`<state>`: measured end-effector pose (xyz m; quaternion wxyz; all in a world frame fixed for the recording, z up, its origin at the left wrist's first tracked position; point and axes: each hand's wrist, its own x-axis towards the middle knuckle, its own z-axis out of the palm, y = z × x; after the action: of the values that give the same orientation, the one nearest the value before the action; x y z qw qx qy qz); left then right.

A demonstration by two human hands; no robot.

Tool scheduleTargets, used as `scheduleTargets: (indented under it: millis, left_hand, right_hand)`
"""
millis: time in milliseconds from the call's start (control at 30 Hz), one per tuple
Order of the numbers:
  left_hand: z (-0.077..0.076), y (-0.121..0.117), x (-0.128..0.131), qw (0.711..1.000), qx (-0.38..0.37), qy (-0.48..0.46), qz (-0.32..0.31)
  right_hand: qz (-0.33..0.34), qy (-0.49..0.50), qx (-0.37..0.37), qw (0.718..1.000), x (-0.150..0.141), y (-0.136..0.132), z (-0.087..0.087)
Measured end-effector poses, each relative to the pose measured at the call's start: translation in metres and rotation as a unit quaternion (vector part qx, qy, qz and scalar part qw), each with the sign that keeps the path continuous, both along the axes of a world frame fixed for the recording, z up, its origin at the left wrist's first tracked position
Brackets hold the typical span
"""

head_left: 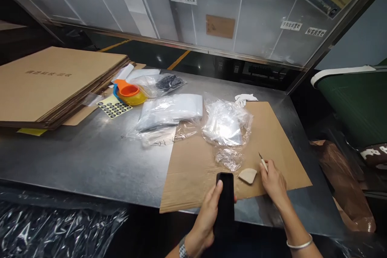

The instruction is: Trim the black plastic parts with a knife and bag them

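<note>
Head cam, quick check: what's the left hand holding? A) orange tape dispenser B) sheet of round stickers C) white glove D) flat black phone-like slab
D: the left hand grips a flat black slab over the cardboard sheet, while the right hand holds a thin pointed tool beside a small beige piece.

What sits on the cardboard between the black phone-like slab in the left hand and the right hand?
In the head view, a small pale wedge-shaped piece lies on the cardboard sheet between black slab and right hand.
</note>
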<state>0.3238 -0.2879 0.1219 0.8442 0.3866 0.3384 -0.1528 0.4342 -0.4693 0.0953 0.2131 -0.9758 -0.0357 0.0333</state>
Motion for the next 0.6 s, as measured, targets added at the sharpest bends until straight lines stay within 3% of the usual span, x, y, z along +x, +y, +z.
scheduleTargets:
  millis: [67, 133, 333, 500, 600]
  left_hand:
    - [-0.009, 0.004, 0.010, 0.987, 0.150, -0.063, 0.006]
    - [-0.016, 0.008, 0.022, 0.960, 0.253, -0.118, 0.004]
    - [-0.038, 0.016, 0.046, 0.913, 0.366, -0.179, 0.005]
    - [-0.060, 0.018, 0.046, 0.793, 0.577, -0.196, -0.028]
    - [-0.062, 0.024, 0.042, 0.773, 0.603, -0.196, -0.030]
  right_hand:
    - [0.005, -0.034, -0.058, 0.998, 0.007, -0.002, -0.007]
    - [0.016, -0.068, -0.102, 0.992, 0.013, 0.000, -0.011]
    - [0.115, -0.160, -0.133, 0.971, 0.038, 0.030, -0.001]
    - [0.254, -0.184, -0.125, 0.941, 0.066, 0.074, 0.003]
    - [0.311, -0.179, -0.130, 0.924, 0.080, 0.091, -0.003]
